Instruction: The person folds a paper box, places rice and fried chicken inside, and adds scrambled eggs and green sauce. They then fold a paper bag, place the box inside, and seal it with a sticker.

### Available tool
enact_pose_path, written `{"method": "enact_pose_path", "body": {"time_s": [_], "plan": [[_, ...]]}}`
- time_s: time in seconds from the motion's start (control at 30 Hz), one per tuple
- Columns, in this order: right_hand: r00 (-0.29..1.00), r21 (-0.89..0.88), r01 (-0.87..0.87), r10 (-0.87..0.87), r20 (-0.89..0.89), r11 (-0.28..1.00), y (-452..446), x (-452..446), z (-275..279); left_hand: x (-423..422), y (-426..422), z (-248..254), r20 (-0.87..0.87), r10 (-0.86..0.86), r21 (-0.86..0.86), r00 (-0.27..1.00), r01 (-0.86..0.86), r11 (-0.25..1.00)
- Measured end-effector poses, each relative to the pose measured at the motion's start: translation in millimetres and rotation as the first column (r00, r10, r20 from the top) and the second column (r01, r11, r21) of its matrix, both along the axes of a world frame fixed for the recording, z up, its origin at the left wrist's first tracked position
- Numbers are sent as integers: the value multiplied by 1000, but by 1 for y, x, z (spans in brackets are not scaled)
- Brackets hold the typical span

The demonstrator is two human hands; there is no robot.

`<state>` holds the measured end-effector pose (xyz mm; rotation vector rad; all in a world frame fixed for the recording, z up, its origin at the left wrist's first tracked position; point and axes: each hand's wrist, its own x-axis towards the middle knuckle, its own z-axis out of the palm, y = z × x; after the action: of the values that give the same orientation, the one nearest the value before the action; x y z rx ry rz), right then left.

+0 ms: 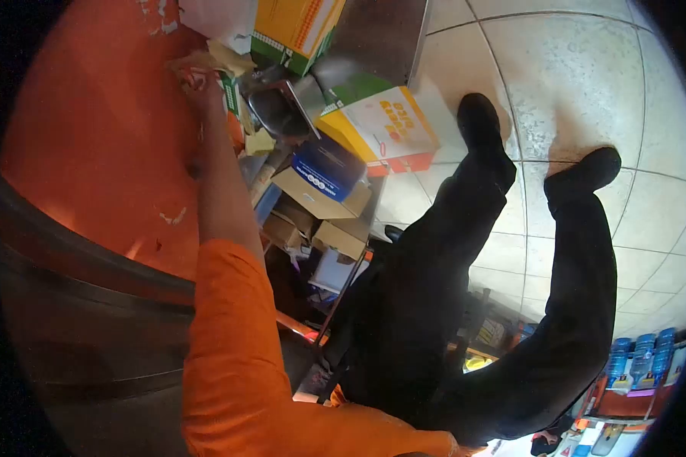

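Observation:
My left hand (197, 78) reaches to the upper left, at the end of a bare forearm and an orange sleeve (232, 343). Its fingers look curled beside a crumpled tan piece (230, 58) near the red wall; what they hold is too small and blurred to make out. Just right of the hand are a green-and-white pack (231, 93) and a shiny metal container (278, 110). A yellow-and-green box (293, 29) stands above them. My right hand is out of view.
A white-and-yellow printed box (389, 129), a blue box (329, 167) and open cardboard boxes (316, 196) crowd the shelf. My black-clad legs and shoes (480, 122) are over the tiled floor (572, 68). Blue bottles (642, 359) stand at the lower right.

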<state>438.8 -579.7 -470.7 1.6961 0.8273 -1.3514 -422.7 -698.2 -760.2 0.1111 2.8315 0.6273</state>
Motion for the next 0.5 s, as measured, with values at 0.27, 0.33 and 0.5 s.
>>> {"method": "enact_pose_path", "body": {"time_s": [0.27, 0.33, 0.5], "plan": [[998, 32, 42, -41, -43, 999, -14, 17, -13, -5, -21, -5, -171, -519, -565, 838, 348, 748], [997, 36, 66, -64, -40, 997, -9, 20, -9, -8, -35, 3, -177, -602, -682, 778, 344, 645], [992, 64, 130, -130, -5, 990, -16, 64, 35, 68, -35, 84, -269, -548, -736, 792, 198, 647]]}}
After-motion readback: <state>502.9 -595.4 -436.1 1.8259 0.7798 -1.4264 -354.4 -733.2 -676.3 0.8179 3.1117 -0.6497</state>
